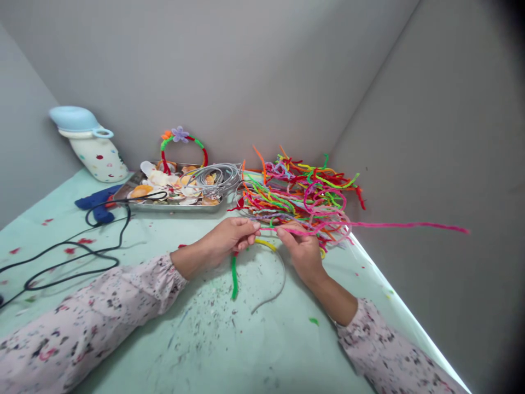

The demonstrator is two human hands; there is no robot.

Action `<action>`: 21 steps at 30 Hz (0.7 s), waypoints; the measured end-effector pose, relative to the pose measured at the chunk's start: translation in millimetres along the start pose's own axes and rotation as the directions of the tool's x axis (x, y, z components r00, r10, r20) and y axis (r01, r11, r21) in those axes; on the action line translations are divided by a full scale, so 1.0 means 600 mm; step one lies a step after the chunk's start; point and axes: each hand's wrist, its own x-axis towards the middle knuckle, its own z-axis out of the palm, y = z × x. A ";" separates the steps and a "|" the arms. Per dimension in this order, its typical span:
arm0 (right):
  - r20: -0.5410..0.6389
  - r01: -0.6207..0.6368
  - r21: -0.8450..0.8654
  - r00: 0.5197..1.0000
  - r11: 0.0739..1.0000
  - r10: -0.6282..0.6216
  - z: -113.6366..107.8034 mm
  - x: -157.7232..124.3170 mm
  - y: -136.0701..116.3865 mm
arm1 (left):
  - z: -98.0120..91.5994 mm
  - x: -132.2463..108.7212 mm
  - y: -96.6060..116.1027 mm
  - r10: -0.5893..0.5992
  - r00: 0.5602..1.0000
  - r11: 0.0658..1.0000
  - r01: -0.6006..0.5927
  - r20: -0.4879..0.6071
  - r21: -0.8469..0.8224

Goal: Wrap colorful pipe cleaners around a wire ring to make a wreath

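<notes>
My left hand [227,241] is closed in a pinch on the top of a headband hoop [270,273], which is wrapped partly in green and yellow pipe cleaner with bare grey wire on its right side. My right hand [301,249] pinches a long pink pipe cleaner [410,225] that stretches out to the right. Both hands meet just in front of a tangled pile of coloured pipe cleaners [299,194]. The hoop's lower ends rest on the pale green table [229,339].
A metal tray [172,205] with shells and several grey hoops sits behind my left hand. A finished decorated headband [182,139] stands on it. A blue glue gun [98,202] with a black cord [74,251] lies left. A white jug [92,145] stands at far left. Grey walls surround the table.
</notes>
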 end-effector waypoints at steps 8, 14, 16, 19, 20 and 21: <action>0.032 -0.408 0.377 0.903 0.831 0.429 0.006 0.006 0.015 | 0.009 -0.018 -0.005 0.571 0.809 0.405 -0.427 0.141 0.809; 0.147 -0.603 0.443 0.778 0.663 0.610 0.001 0.014 0.011 | -0.001 -0.017 -0.019 0.668 0.622 -0.140 -0.433 0.407 0.891; 0.149 -0.623 0.453 0.758 0.638 0.635 0.001 0.015 0.010 | -0.001 -0.017 -0.018 0.658 0.600 -0.216 -0.427 0.454 0.878; 0.132 -0.606 0.450 0.772 0.656 0.622 0.002 0.015 0.014 | 0.001 -0.018 -0.015 0.652 0.620 -0.192 -0.421 0.436 0.886; 0.119 -0.586 0.442 0.789 0.679 0.603 0.002 0.014 0.016 | 0.002 -0.019 -0.014 0.653 0.646 -0.122 -0.425 0.395 0.897; 0.102 -0.558 0.429 0.811 0.710 0.576 0.003 0.012 0.017 | 0.003 -0.019 -0.013 0.648 0.683 -0.014 -0.431 0.337 0.902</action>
